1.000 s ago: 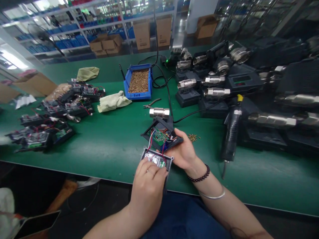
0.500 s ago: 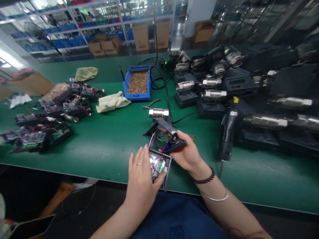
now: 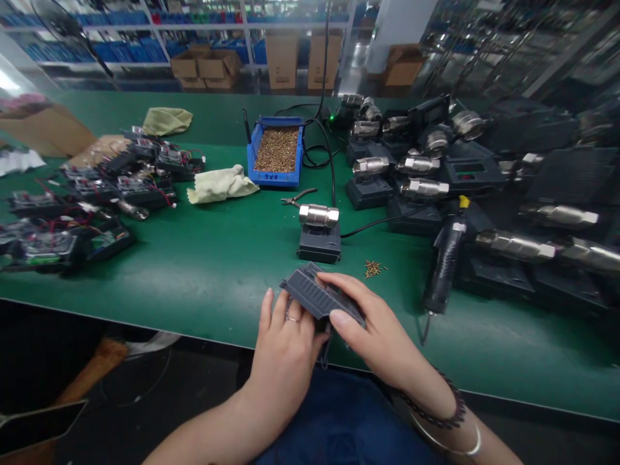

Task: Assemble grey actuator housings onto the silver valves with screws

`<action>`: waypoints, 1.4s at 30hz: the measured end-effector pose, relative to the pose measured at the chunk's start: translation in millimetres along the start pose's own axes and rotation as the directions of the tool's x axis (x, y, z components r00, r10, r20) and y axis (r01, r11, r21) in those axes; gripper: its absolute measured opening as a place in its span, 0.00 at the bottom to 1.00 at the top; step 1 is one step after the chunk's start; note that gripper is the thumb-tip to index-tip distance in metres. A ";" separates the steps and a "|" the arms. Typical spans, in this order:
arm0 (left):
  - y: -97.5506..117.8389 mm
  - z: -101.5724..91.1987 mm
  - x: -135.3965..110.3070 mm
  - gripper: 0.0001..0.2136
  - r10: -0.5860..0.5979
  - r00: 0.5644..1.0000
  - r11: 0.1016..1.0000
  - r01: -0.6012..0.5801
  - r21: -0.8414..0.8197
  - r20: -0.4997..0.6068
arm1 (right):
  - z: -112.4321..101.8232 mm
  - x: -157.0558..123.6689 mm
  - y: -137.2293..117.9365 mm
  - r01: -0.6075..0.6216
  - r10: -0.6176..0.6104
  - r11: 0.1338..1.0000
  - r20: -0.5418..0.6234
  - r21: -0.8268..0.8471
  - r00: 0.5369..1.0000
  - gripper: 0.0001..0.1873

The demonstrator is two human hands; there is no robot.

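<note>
My right hand (image 3: 382, 332) grips a dark grey plastic housing half (image 3: 312, 292), its ribbed outer face turned up, thumb and fingers along its right side. Beneath it, my left hand (image 3: 285, 352) holds the other housing half (image 3: 325, 352), of which just a narrow edge shows. The circuit board and wires inside are hidden from this angle. Just beyond my hands stands a grey base (image 3: 320, 247) carrying a shiny metal pipe fitting (image 3: 318, 216). A small heap of brass-coloured screws (image 3: 372, 268) lies to the right of it.
A blue bin (image 3: 250, 158) of screws stands at the back, with pliers (image 3: 299, 196) and a cloth (image 3: 223, 184) nearby. Opened housings (image 3: 97, 187) pile up at left. An electric screwdriver (image 3: 446, 265) and several units with metal fittings (image 3: 516, 245) crowd the right.
My right hand has turned the upper housing half over and lowered it onto the other half, so its wired inside no longer shows. The left hand stays on the lower half.
</note>
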State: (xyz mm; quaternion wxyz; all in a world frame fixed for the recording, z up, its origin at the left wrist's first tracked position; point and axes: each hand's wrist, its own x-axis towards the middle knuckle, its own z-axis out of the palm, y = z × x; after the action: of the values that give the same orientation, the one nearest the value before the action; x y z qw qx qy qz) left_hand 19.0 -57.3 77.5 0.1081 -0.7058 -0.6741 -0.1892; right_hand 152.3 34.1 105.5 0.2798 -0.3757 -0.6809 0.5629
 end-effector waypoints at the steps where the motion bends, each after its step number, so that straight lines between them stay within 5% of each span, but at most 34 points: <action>1: 0.7 1.1 -0.8 0.13 -0.017 1.000 1.000 0.017 -0.005 -0.023 | 1.1 -0.5 -0.2 0.013 -0.013 0.999 -0.002 -0.053 1.000 0.22; 6: 2.7 16.9 -9.0 0.27 -0.245 0.941 0.969 0.236 -0.068 -0.233 | 2.9 -0.6 2.2 0.096 -0.097 0.968 0.006 -0.233 0.995 0.24; 10: 4.4 31.7 -17.5 0.36 -0.395 0.873 0.917 0.353 -0.187 -0.286 | 9.8 -8.3 6.7 0.189 -0.192 0.900 0.031 -0.393 0.981 0.29; 15: 5.1 39.9 -23.1 0.36 -0.455 0.820 0.883 0.364 -0.297 -0.347 | 17.7 -19.7 13.1 0.342 -0.356 0.803 0.068 -0.488 0.932 0.34; 18: 3.9 39.8 -24.3 0.40 -0.452 0.805 0.878 0.325 -0.352 -0.384 | 14.3 -20.3 17.0 0.352 -0.376 0.820 0.038 -0.451 0.926 0.32; 20: 3.2 37.3 -24.3 0.39 -0.411 0.807 0.899 0.282 -0.334 -0.424 | 9.0 -18.4 20.3 0.342 -0.373 0.858 -0.007 -0.382 0.928 0.28; 26: 6.6 25.8 -20.2 0.10 -0.231 0.880 0.965 0.153 -0.211 -0.415 | -2.2 -12.0 29.5 0.299 -0.322 0.929 -0.078 -0.220 0.943 0.27; 34: 9.6 30.9 -22.7 0.09 -0.183 0.921 0.968 0.108 -0.226 -0.345 | 9.7 -17.5 28.0 0.354 -0.402 0.853 -0.050 -0.383 0.914 0.27; 37: 8.8 35.9 -25.3 0.08 -0.279 0.866 0.948 0.180 -0.264 -0.415 | 15.8 -19.5 26.6 0.403 -0.457 0.810 -0.029 -0.426 0.889 0.30; 40: 9.8 41.4 -26.2 0.27 -0.472 0.769 0.863 0.304 -0.403 -0.432 | 19.6 -21.1 26.9 0.432 -0.497 0.775 -0.022 -0.462 0.868 0.33; 42: 10.8 45.7 -27.7 0.35 -0.571 0.755 0.775 0.366 -0.515 -0.322 | 21.2 -22.3 27.7 0.443 -0.514 0.749 -0.010 -0.493 0.858 0.34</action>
State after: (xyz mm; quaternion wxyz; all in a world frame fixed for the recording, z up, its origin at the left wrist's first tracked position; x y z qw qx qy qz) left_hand 34.7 -64.6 25.8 0.0578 -0.4484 -0.7295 -0.5132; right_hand 153.2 6.1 74.9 0.3631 -0.2849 -0.8484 0.2592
